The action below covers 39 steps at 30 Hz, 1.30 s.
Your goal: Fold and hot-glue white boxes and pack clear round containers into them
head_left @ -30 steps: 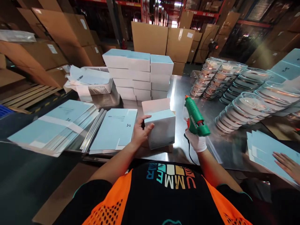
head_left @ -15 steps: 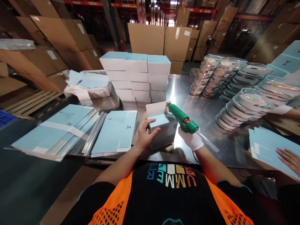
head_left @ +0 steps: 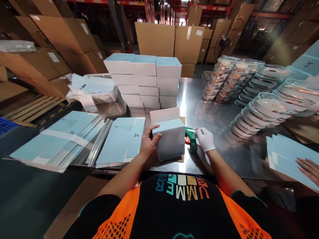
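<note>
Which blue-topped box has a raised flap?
The box in the left hand: its flap stands up at the back, while the stacked boxes show none.

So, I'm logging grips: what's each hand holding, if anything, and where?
Left hand: box, by its left side. Right hand: at one end of the glue gun; hold unclear.

- My single view comes from head height, facing forward and down.
- It looks over the shirt [head_left: 184, 214] onto the nearby counter [head_left: 220, 131], racking [head_left: 269, 15] well beyond.
</note>
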Tool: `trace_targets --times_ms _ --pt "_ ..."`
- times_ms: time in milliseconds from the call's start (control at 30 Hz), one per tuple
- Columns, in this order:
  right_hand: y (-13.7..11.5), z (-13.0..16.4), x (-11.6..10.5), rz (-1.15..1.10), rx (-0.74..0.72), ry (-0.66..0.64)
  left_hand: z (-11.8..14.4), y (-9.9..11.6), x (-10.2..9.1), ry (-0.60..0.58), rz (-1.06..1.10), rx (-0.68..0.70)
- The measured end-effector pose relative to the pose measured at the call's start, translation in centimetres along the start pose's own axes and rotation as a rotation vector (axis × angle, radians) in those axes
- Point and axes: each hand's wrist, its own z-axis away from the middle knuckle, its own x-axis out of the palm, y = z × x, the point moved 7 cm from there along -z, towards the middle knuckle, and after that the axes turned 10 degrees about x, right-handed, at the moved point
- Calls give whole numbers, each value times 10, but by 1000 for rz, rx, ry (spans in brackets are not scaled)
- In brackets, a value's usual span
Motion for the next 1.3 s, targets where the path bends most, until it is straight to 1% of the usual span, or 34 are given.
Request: trace_targets --times_ms 33,133,167,200,267,333,400,433,467,600,667,733,800,867,900,967,1033,1067,1100,1167,1200,1233,1267,1300 --pt "-11 3 5 -98 -48 -43 -1 0 1 -9 14 15" --pt "-55 15 28 -426 -217 -285 -4 0 8 -101 45 67" --pt "-67 18 34 -470 -257 -354 -4 -1 11 -138 54 78" --pt "-75 20 39 -468 -285 -399 -4 -3 13 -165 57 88" --pt "-82 22 42 -431 -336 -450 -4 -8 14 -173 60 108" --pt "-80 22 38 -398 -431 -462 -4 -13 11 -104 103 133" --pt "-76 26 28 -363 -569 -425 -6 -15 8 -16 180 172" --pt "-73 29 24 -339 -635 -400 -7 -14 7 -2 208 207" --pt "-72 33 21 -311 -694 -381 -9 -10 7 -25 215 259" --pt "-77 54 20 -215 -859 -387 -15 19 11 -261 159 536" --pt "-82 62 20 -218 -920 -397 -16 29 9 -311 154 600" --pt "-86 65 19 -237 -958 -407 -19 32 7 -333 154 599" --pt "-83 64 22 -250 -943 -419 -20 31 8 -352 166 575" --pt "-72 58 27 -258 -850 -393 -19 24 9 -346 196 505" --pt "-64 55 30 -260 -777 -365 -18 18 9 -318 212 443" --pt "-45 50 38 -260 -610 -328 -12 2 3 -209 246 278" --pt "-28 47 49 -255 -449 -347 5 -17 -2 -108 274 87" --pt "-22 46 54 -261 -377 -358 17 -28 -1 -115 265 -25" --pt "-19 44 58 -274 -319 -354 31 -41 3 -163 232 -152" --pt "-22 40 58 -331 -244 -306 53 -60 4 -188 146 -334" --pt "-27 37 56 -371 -231 -285 59 -65 3 -178 141 -383" --pt "-35 35 55 -415 -234 -282 58 -67 0 -143 142 -406" --pt "-44 32 54 -462 -251 -301 51 -65 -4 -98 157 -409" --pt "-52 28 52 -507 -279 -335 38 -60 -10 -48 177 -398"
